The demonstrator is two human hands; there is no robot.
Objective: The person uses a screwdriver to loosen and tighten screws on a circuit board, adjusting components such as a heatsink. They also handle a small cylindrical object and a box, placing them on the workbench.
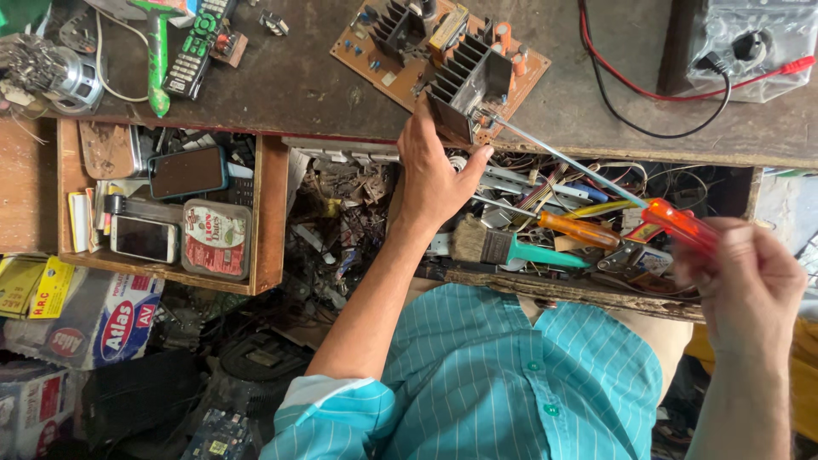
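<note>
Driving a Long Screwdriver Into a Board on the Bench Edge

Steadying the circuit board [443, 60] with the left hand [434, 175], the person works a screwdriver [596, 183] in from the right. The board lies on the dark bench [290, 85], tilted, with one corner reaching the front edge above an open drawer [545, 285]. The left hand is partly closed, thumb and fingers pinching the black finned heatsink [464, 89] at that corner. The right hand [745, 285] is wrapped around the orange-red handle, fingers curled shut on it, and the long thin shaft runs up and left until its tip meets the heatsink, just beside the left thumb.

That closeness looks like the main risk. If the tip jumps out of whatever it is seated in, it could skid straight into the thumb or gouge the parts next to it. A shaft this long, held well back at the handle, probably bends and wanders under any sideways push, which would make such a slip more likely.

The board's perch is another worry. With so little of that corner backed by wood, a hard shove could tip it off the edge into the drawer's tangle of wires, a brush [503, 247] and another screwdriver [567, 226]. The heatsink fins look sharp enough to nick gripping fingers.

A red lead [648, 89] and a black one [665, 128] loop nearby; I cannot tell whether anything is powered.
</note>
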